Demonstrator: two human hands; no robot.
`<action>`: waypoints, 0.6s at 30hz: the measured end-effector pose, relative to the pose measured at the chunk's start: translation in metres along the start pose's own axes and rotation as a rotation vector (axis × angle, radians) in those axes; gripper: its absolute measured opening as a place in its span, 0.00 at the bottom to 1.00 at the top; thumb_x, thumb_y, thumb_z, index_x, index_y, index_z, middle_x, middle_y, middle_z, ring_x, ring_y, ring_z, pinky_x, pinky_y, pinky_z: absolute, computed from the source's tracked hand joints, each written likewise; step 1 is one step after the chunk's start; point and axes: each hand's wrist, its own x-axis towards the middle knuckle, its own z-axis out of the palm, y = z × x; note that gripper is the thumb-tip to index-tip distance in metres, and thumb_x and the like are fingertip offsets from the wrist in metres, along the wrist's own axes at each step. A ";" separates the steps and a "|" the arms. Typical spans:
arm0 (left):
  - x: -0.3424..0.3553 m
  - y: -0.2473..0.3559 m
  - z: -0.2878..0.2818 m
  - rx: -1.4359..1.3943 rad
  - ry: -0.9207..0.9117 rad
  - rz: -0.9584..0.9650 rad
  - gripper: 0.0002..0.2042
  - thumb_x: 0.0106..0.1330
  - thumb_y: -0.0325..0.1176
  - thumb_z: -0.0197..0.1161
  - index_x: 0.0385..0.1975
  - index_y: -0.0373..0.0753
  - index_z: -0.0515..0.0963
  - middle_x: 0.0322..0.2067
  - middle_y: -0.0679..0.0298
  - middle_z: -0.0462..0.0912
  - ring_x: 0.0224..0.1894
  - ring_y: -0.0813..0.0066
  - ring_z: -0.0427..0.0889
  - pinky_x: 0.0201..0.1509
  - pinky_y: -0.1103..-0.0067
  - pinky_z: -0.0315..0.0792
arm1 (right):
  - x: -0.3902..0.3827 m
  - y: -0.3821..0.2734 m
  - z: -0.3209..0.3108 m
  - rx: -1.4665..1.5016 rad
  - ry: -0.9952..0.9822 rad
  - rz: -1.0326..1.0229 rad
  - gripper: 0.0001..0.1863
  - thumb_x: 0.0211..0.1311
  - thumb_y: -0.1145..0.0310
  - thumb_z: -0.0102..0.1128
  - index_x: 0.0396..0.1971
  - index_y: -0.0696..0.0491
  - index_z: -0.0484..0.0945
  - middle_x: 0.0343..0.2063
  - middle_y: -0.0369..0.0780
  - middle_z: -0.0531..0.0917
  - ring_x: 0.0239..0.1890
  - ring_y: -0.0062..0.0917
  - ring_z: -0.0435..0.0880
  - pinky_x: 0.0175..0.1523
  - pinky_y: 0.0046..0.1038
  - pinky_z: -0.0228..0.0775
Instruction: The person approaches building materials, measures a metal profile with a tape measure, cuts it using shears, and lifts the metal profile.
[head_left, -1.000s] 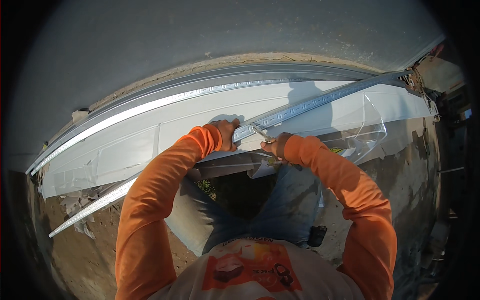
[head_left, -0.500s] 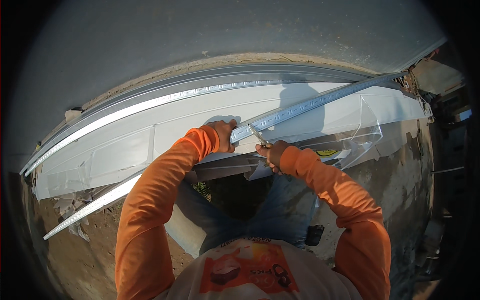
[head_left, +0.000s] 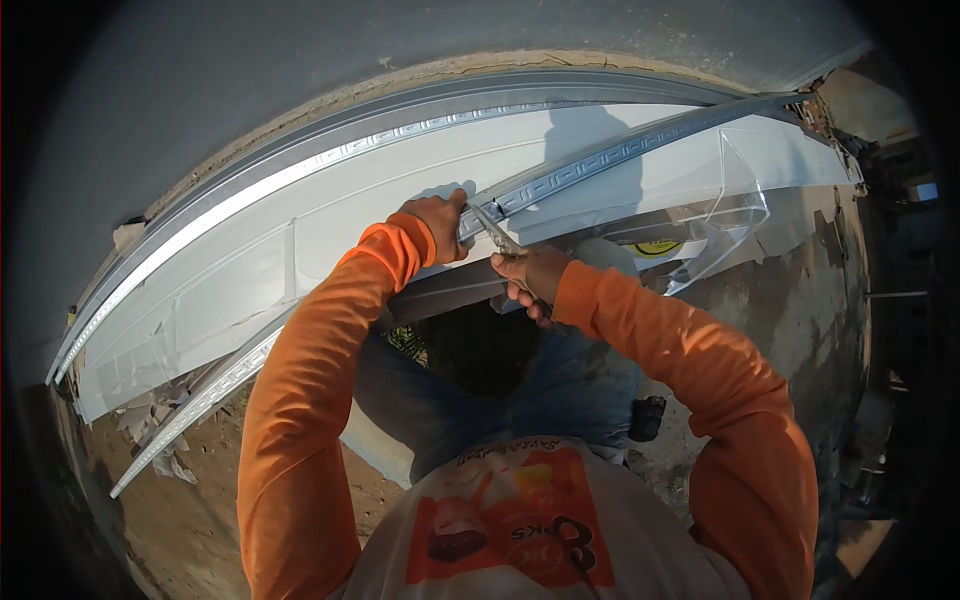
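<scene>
My left hand (head_left: 445, 222) grips a long galvanized metal channel (head_left: 585, 168) with stamped slots, which runs diagonally up to the far right over white panels (head_left: 360, 180). My right hand (head_left: 525, 280) is wrapped round the handles of metal snips (head_left: 492, 228); their blades lie across the channel just right of my left fingers. I cannot tell how far they are closed. Clear, crumpled plastic sheet (head_left: 735, 210) lies on the panels at the right.
Behind the panels runs a curved-looking bundle of metal profiles (head_left: 250, 190) along a grey surface (head_left: 420, 30). Another metal strip (head_left: 190, 420) extends to the lower left over rough ground (head_left: 160, 500). My bent legs in jeans (head_left: 420, 400) are beneath my arms.
My hands, channel and snips appear higher in the view. My right hand has shifted left, and the snips' blades now sit further onto the channel.
</scene>
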 end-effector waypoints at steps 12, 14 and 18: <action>-0.014 -0.002 0.010 0.018 0.011 -0.126 0.30 0.47 0.54 0.58 0.43 0.34 0.71 0.28 0.51 0.80 0.33 0.52 0.80 0.40 0.67 0.74 | 0.005 0.053 -0.025 0.392 0.036 -0.306 0.13 0.53 0.61 0.57 0.24 0.56 0.72 0.17 0.36 0.71 0.18 0.22 0.72 0.23 0.24 0.66; -0.016 -0.002 0.018 -0.011 0.162 -0.036 0.30 0.48 0.54 0.59 0.44 0.34 0.70 0.32 0.50 0.79 0.35 0.52 0.80 0.41 0.66 0.74 | 0.013 0.075 -0.018 0.426 0.022 -0.257 0.11 0.53 0.62 0.55 0.26 0.55 0.73 0.19 0.36 0.73 0.22 0.22 0.74 0.27 0.25 0.69; -0.021 -0.004 0.022 -0.013 0.192 -0.006 0.27 0.50 0.49 0.61 0.43 0.35 0.68 0.36 0.50 0.76 0.36 0.51 0.79 0.39 0.65 0.73 | 0.021 0.077 0.006 0.263 -0.021 -0.311 0.09 0.51 0.64 0.55 0.25 0.55 0.73 0.18 0.34 0.73 0.20 0.19 0.73 0.24 0.23 0.66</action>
